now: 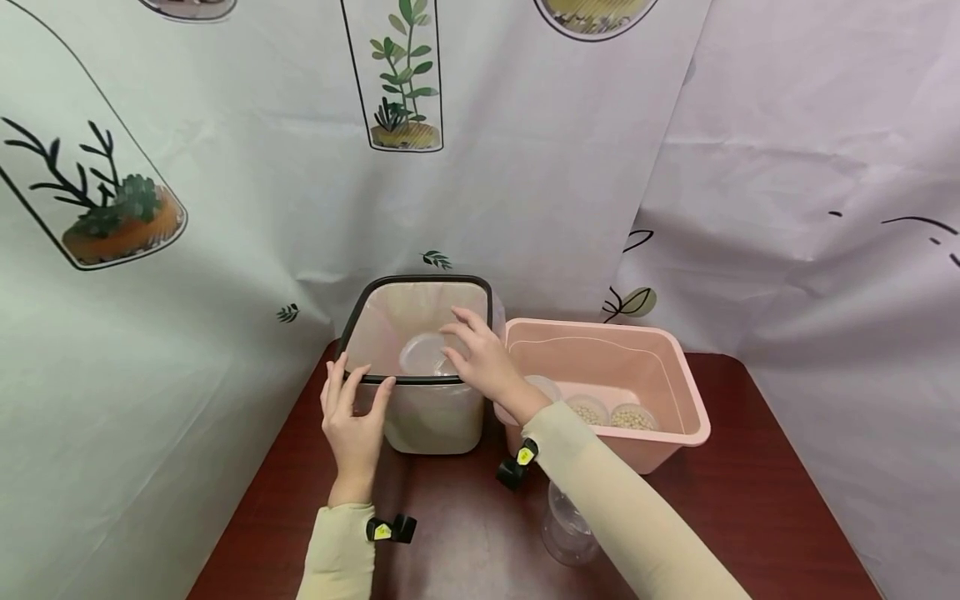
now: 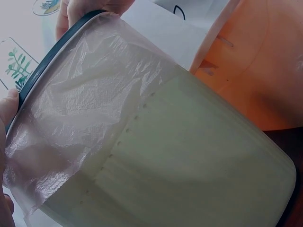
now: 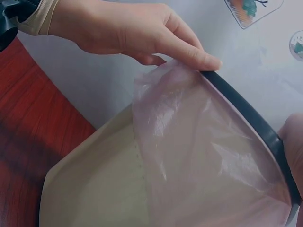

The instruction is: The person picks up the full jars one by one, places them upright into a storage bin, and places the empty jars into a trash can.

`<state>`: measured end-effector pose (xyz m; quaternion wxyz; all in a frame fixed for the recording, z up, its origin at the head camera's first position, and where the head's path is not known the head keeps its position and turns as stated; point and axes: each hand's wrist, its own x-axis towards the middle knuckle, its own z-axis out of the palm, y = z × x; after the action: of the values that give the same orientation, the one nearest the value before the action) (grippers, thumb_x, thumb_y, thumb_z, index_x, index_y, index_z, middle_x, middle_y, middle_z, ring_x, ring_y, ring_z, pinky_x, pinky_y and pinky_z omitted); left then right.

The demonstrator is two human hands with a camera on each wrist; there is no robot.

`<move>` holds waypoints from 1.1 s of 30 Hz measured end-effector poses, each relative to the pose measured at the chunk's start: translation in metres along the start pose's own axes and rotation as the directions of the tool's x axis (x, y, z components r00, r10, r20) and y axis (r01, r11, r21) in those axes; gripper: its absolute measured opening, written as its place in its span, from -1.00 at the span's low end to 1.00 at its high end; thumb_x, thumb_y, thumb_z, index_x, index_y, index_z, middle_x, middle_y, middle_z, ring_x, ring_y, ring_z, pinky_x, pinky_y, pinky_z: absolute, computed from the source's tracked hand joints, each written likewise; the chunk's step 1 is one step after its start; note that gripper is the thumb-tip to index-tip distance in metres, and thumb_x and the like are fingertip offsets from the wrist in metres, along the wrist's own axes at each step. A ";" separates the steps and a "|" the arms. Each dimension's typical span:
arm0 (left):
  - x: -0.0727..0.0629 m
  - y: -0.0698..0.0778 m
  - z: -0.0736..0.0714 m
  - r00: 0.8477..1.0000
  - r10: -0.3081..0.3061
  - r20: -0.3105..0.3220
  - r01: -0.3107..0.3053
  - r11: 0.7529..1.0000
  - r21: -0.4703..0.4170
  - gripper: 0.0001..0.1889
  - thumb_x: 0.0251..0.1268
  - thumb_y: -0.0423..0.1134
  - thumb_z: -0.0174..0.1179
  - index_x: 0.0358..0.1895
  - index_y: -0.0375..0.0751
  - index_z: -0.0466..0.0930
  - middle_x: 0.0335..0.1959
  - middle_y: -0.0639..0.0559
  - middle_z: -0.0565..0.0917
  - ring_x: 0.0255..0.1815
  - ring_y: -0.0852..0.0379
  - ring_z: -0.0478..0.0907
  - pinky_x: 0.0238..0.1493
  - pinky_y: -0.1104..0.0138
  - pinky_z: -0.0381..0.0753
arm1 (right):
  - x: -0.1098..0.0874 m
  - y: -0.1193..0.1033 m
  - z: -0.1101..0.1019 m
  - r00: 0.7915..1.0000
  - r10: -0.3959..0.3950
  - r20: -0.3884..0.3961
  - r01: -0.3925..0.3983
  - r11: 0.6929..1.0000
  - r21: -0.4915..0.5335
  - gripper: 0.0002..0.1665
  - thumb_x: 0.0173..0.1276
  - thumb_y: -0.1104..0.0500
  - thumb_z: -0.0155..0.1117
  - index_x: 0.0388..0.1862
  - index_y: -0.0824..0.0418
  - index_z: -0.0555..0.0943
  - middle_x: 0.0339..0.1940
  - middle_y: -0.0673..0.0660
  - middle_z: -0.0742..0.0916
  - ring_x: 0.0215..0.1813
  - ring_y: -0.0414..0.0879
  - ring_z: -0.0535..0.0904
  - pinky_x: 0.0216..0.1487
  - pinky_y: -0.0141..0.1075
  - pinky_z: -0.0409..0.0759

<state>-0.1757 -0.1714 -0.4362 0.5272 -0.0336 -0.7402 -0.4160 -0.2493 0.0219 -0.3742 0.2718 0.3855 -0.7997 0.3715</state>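
A pale green trash bin with a dark rim ring stands in front of me. A thin, translucent pinkish plastic bag lines it and hangs over the outside below the ring. My left hand spans the near left corner, its thumb and spread fingers touching the ring. At the near right corner, my right hand rests over the rim, its loosely bent fingers above the opening. A clear round plastic piece lies inside the bin. In the right wrist view, the left thumb presses on the ring.
Right of the bin stands a pink rectangular tub containing clear cups of pale beads. A clear plastic cup stands on the dark red table near my right forearm. A printed curtain hangs behind.
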 end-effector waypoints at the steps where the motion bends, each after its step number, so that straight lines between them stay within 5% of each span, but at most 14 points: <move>1: 0.000 0.000 0.000 1.000 0.000 0.001 0.000 1.000 0.000 -0.63 -0.14 -0.33 0.47 -0.16 -0.31 0.65 0.19 -0.20 0.47 0.34 -0.11 0.21 0.23 -0.04 0.22 | 0.000 0.000 0.000 1.000 -0.002 -0.001 0.002 1.000 0.000 -0.72 0.15 0.32 0.36 -0.13 0.32 0.60 0.13 0.36 0.51 0.19 0.12 0.43 0.12 -0.15 0.43; 11: -0.002 0.000 0.000 1.000 0.001 0.003 -0.001 1.000 -0.003 -0.64 -0.14 -0.35 0.47 -0.17 -0.32 0.65 0.19 -0.19 0.47 0.34 -0.11 0.21 0.23 -0.05 0.21 | -0.004 -0.007 -0.014 0.995 -0.058 -0.087 0.060 0.998 0.026 -0.73 0.16 0.32 0.34 -0.13 0.35 0.60 0.07 0.29 0.54 0.17 0.08 0.44 0.15 -0.23 0.41; 20: -0.001 0.000 0.000 1.000 -0.007 0.007 0.007 1.000 -0.007 -0.64 -0.14 -0.36 0.47 -0.17 -0.33 0.65 0.20 -0.18 0.47 0.35 -0.11 0.19 0.24 -0.07 0.19 | -0.015 -0.013 -0.028 0.995 -0.060 -0.084 0.059 0.998 -0.004 -0.70 0.18 0.26 0.34 -0.09 0.31 0.61 0.09 0.26 0.54 0.15 0.05 0.46 0.08 -0.23 0.45; 27: -0.001 -0.001 0.000 1.000 -0.011 0.009 0.011 1.000 -0.007 -0.64 -0.14 -0.36 0.47 -0.16 -0.32 0.65 0.21 -0.16 0.46 0.35 -0.10 0.19 0.24 -0.06 0.20 | -0.027 -0.019 -0.037 0.988 -0.080 -0.133 0.085 0.996 0.033 -0.67 0.16 0.27 0.36 -0.08 0.33 0.60 0.10 0.27 0.53 -0.31 -0.02 0.56 -0.34 -0.32 0.54; 33: 0.000 0.002 0.000 1.000 0.001 -0.010 -0.001 1.000 -0.022 -0.63 -0.19 -0.43 0.47 -0.18 -0.31 0.66 0.18 -0.18 0.48 0.33 -0.17 0.22 0.20 -0.09 0.23 | -0.039 -0.023 -0.045 0.979 -0.099 -0.177 0.109 0.993 0.047 -0.65 0.12 0.31 0.37 -0.08 0.32 0.60 0.08 0.26 0.56 -0.08 0.03 0.58 -0.05 -0.23 0.50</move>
<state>-0.1747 -0.1697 -0.4352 0.5306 -0.0378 -0.7330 -0.4239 -0.2023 0.0646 -0.3681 0.3485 0.4003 -0.7409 0.4115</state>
